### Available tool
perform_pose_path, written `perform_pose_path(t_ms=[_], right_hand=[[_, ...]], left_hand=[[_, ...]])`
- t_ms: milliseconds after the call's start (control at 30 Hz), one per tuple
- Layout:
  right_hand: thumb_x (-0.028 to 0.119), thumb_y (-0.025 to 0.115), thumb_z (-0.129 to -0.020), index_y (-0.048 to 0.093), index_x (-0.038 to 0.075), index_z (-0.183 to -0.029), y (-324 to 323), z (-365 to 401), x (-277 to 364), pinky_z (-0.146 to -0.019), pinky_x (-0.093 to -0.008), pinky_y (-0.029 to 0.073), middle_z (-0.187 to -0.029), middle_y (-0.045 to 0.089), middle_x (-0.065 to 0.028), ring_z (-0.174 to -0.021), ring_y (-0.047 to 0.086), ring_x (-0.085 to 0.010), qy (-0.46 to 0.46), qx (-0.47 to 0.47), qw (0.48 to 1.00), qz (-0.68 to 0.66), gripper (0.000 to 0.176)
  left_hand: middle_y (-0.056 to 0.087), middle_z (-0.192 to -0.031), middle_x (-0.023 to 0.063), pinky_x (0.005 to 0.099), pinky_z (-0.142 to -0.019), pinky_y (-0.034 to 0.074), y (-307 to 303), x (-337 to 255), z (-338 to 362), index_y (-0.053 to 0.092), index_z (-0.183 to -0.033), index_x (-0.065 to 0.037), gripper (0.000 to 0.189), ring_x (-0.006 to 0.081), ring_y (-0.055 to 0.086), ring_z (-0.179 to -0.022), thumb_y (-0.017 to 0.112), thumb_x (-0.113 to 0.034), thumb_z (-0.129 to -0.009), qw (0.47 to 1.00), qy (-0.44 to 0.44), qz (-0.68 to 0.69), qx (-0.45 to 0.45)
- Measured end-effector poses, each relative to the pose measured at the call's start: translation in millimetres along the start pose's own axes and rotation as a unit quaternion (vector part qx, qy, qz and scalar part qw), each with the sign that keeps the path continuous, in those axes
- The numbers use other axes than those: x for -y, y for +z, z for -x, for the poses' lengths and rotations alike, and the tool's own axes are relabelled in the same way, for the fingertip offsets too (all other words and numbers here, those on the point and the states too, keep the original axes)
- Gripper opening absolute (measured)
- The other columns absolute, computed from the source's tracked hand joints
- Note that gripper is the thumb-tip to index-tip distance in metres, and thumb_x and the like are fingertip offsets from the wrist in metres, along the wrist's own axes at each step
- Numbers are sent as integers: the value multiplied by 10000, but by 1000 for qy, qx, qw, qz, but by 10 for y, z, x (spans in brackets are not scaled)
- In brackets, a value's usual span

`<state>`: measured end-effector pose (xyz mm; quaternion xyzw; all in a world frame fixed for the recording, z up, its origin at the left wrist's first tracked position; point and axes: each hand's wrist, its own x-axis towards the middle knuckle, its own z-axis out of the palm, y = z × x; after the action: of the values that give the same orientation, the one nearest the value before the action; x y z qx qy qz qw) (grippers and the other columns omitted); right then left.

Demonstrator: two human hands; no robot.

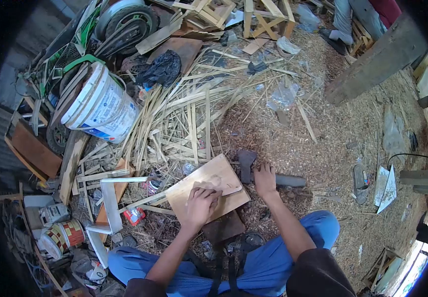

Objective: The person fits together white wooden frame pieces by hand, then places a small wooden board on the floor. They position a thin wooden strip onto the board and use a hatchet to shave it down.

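Note:
A pale wooden board (182, 196) lies tilted in front of me, between my knees. On it my left hand (202, 204) is closed around a small light piece of wood (232, 190), whose rounded end sticks out to the right. Just past the board's right edge lies a hatchet (291, 181) with a dark head and a thick dark handle pointing right. My right hand (265, 180) is over the handle close to the head, fingers curled over it. The undersides of both hands are hidden. A dark block (224, 228) shows under the board's near edge.
Thin wood strips (194, 106) lie heaped beyond the board. At left stand a white bucket (106, 106), a checkered bucket (64, 237) and a white frame (111, 205). A thick wooden post (377, 59) slants in at upper right, near another person's foot (340, 37). Shavings cover the ground (323, 148).

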<state>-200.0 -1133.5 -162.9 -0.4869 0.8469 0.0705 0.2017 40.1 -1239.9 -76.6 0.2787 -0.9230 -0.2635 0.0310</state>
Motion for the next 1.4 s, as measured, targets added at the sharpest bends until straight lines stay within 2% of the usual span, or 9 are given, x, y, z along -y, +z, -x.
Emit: perform_pose_path(t_ms=[33, 267, 600, 767, 1033, 1133, 1200, 1300, 1400], right_hand=[[202, 809, -744, 615, 60, -1293, 104, -75, -60, -1136, -483, 361, -1313, 591, -187, -1377, 463, -364, -10, 11, 1000, 10, 600], [344, 815, -810, 593, 4, -1240, -369, 137, 118, -834, -506, 580, -1301, 580, -229, -1009, 707, -395, 42, 74, 993, -81, 591], [239, 809, -770, 603, 14, -1176, -1011, 413, 400, -758, -517, 564, -1172, 613, -216, -912, 694, -420, 68, -95, 988, -100, 508], [238, 777, -833, 589, 24, -1228, -1214, 573, 798, -664, -496, 570, -1163, 603, -217, -797, 702, -396, 8, -237, 963, -131, 487], [212, 735, -875, 572, 30, -1253, -971, 567, 1107, -718, -532, 572, -1164, 593, -251, -838, 698, -448, -74, -65, 993, -72, 450], [222, 727, -893, 547, 20, -1293, -972, 581, 1207, -711, -545, 561, -1217, 567, -272, -861, 679, -489, -88, -196, 962, -170, 483], [256, 697, -930, 529, 9, -1317, -1078, 618, 1233, -705, -561, 545, -1109, 638, -296, -836, 669, -512, -112, -232, 950, -175, 489], [317, 643, -976, 525, -1, -1283, -1103, 693, 1234, -702, -582, 530, -740, 682, -269, -765, 679, -496, -66, -129, 970, -194, 458], [309, 640, -975, 522, -3, -1273, -967, 737, 1153, -697, -582, 531, -778, 688, -278, -767, 682, -491, -70, -78, 987, -121, 448]], left_hand=[[693, -1109, 28, 416, -1039, 415, 28, 26, 28, 736, -1172, -163, 329, 241, 612, -1089, 673, -142, -849, 1000, 11, -10, -10], [684, -1207, 62, 427, -1019, 432, -38, 105, 160, 741, -1175, -153, 310, 269, 593, -1160, 687, -189, -872, 1000, 7, -16, 6], [578, -1378, 140, 528, -1165, 311, -45, 424, 422, 604, -1362, -133, 479, 332, 485, -1355, 664, -217, -894, 990, 29, -98, -96], [636, -1164, 84, 491, -1053, 381, 11, 705, 428, 635, -1263, -134, 378, 277, 569, -1197, 677, -210, -896, 997, 0, 0, -83], [631, -1048, 67, 461, -956, 426, 23, 872, 691, 689, -1139, -133, 307, 279, 593, -1076, 735, -240, -855, 993, -67, -17, -94], [629, -1016, 73, 450, -909, 440, 114, 901, 695, 696, -1075, -132, 248, 275, 595, -1044, 728, -227, -848, 989, -78, 1, -128], [627, -1020, 78, 439, -885, 457, 153, 892, 670, 700, -1066, -126, 246, 282, 596, -1038, 733, -220, -841, 986, -61, 43, -150], [629, -1024, 80, 439, -877, 472, 136, 903, 633, 696, -1084, -126, 255, 286, 599, -1047, 722, -206, -843, 988, -70, 71, -114], [632, -1035, 81, 448, -869, 482, 67, 841, 581, 696, -1096, -128, 256, 283, 602, -1057, 705, -193, -849, 994, -95, 21, -54]])
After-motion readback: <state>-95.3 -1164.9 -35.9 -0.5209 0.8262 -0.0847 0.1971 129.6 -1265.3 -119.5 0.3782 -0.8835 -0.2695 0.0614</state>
